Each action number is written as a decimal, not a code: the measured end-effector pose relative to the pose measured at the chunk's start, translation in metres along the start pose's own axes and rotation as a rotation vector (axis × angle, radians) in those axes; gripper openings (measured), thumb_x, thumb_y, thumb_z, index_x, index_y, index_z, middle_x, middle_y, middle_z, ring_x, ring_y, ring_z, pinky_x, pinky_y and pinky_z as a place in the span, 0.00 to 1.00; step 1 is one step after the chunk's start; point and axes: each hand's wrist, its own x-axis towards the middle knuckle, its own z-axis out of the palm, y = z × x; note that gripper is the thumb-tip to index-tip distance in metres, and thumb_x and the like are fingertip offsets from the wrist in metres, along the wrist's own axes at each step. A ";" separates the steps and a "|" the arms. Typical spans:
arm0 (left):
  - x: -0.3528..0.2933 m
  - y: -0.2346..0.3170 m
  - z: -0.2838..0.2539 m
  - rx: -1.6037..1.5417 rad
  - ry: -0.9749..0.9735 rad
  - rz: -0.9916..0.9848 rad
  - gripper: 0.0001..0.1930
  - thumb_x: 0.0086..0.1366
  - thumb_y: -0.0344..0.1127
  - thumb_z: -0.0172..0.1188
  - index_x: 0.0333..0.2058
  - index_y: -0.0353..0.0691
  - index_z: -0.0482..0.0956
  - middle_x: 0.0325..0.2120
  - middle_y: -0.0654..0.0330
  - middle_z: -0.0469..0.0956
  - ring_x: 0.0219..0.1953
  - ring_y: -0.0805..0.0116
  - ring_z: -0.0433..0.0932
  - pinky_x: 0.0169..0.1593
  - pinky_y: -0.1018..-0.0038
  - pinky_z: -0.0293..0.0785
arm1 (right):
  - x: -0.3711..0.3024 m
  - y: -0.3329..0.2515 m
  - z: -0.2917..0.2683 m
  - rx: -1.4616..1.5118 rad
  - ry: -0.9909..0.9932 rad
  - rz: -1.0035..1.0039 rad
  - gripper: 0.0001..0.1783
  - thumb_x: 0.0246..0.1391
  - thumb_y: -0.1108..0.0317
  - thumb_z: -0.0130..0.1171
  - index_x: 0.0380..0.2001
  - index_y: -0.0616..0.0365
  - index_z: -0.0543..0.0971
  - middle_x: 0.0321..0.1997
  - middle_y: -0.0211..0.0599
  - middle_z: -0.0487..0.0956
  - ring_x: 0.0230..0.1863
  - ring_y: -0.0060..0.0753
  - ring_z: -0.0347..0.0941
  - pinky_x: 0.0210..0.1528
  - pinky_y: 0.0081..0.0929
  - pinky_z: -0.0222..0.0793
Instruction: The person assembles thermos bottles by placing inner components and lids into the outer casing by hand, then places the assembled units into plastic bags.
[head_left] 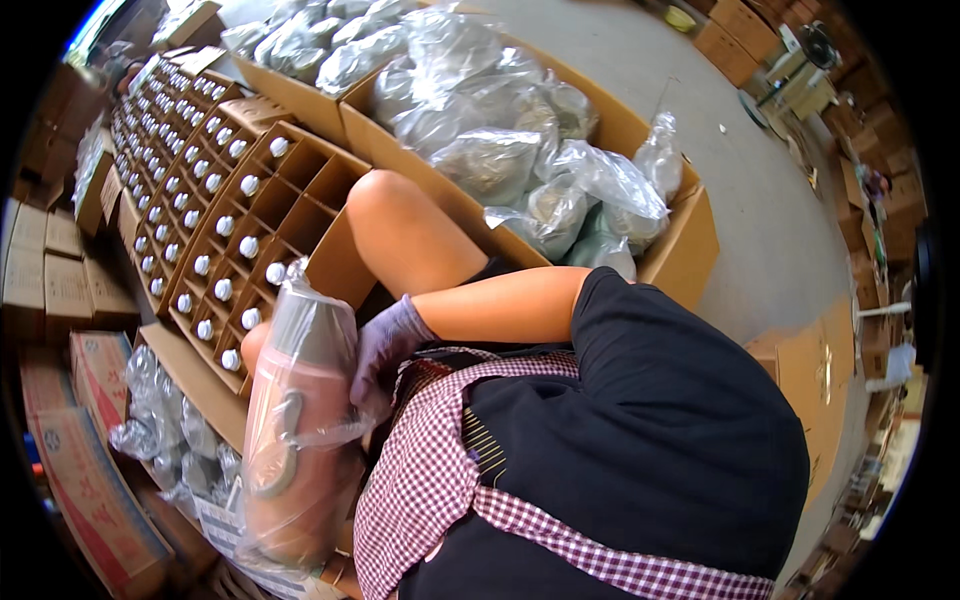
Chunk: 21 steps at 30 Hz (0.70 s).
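Observation:
A large pink flask (pixel 285 440) with a grey top and a handle on its side stands tilted in front of me, wrapped in a clear plastic bag (pixel 340 435). My right hand (pixel 385 345), in a purple glove, is closed at the flask's right side, gripping the loose plastic there. Its fingertips are partly hidden by the film. My left hand does not show. Just beyond the flask is a divided carton (pixel 310 185) with white-capped bottles (pixel 249 247) in many of its cells; several cells on its right side hold none.
More divided cartons with white-capped bottles run to the far left. Open boxes (pixel 690 240) of plastic-wrapped items (pixel 500 110) stand beyond my knee. A box of bagged items (pixel 170 420) is at left, near printed cartons (pixel 95 500). A fan (pixel 815 45) stands far right.

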 end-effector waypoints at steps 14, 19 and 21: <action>0.079 0.045 0.185 -0.282 -0.733 0.056 0.31 0.76 0.51 0.50 0.65 0.30 0.66 0.50 0.53 0.76 0.46 0.63 0.76 0.55 0.66 0.72 | -0.376 0.112 0.125 -0.399 1.101 -1.492 0.21 0.69 0.57 0.50 0.58 0.57 0.73 0.50 0.34 0.80 0.48 0.30 0.78 0.47 0.30 0.77; 0.066 0.017 0.197 -0.266 -0.702 -0.143 0.24 0.77 0.46 0.50 0.59 0.30 0.72 0.44 0.57 0.79 0.41 0.69 0.78 0.50 0.72 0.75 | -0.488 0.170 0.116 -0.557 2.356 -1.486 0.16 0.62 0.60 0.57 0.43 0.61 0.82 0.34 0.31 0.82 0.31 0.28 0.79 0.35 0.25 0.77; 0.064 0.003 0.191 -0.251 -0.688 -0.192 0.24 0.77 0.46 0.50 0.59 0.30 0.72 0.44 0.57 0.79 0.41 0.69 0.78 0.50 0.71 0.75 | -0.511 0.162 0.107 -0.642 2.652 -1.255 0.14 0.58 0.62 0.60 0.39 0.63 0.84 0.30 0.33 0.82 0.27 0.29 0.79 0.31 0.26 0.78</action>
